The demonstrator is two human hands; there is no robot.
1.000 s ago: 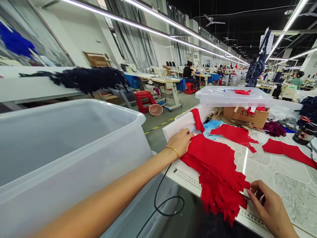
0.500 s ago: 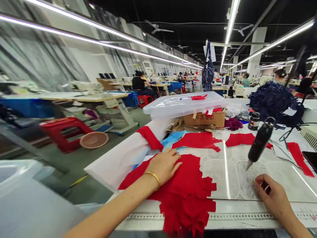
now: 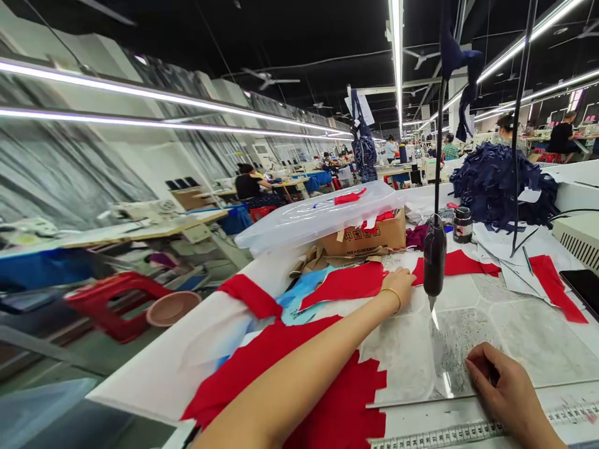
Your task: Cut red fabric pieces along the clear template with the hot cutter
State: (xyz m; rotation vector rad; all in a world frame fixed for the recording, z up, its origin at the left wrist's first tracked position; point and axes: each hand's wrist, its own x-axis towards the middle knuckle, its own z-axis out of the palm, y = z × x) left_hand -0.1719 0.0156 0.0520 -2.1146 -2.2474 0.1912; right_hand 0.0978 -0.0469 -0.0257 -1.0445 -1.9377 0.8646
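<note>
My left hand (image 3: 399, 282), with a gold bangle on the wrist, reaches across the table and lies on a red fabric piece (image 3: 346, 282), fingers closed on its right edge. My left forearm crosses a stack of red cut fabric pieces (image 3: 337, 405) at the near edge. My right hand (image 3: 496, 377) rests on the table near the front, fingers curled, nothing visible in them. A black hanging tool (image 3: 435, 257) dangles tip-down between the two hands.
A cardboard box (image 3: 369, 236) with a clear plastic lid (image 3: 322, 215) on it stands behind. More red pieces (image 3: 555, 284) lie right, by a dark blue fabric heap (image 3: 500, 181) and a small jar (image 3: 462, 224). A ruler strip (image 3: 449, 433) runs along the edge. Other people sit at sewing tables.
My left hand left the near red stack and reached forward onto the farther red piece. The view swung right; the hanging tool is now between my hands. My right hand stayed put.
</note>
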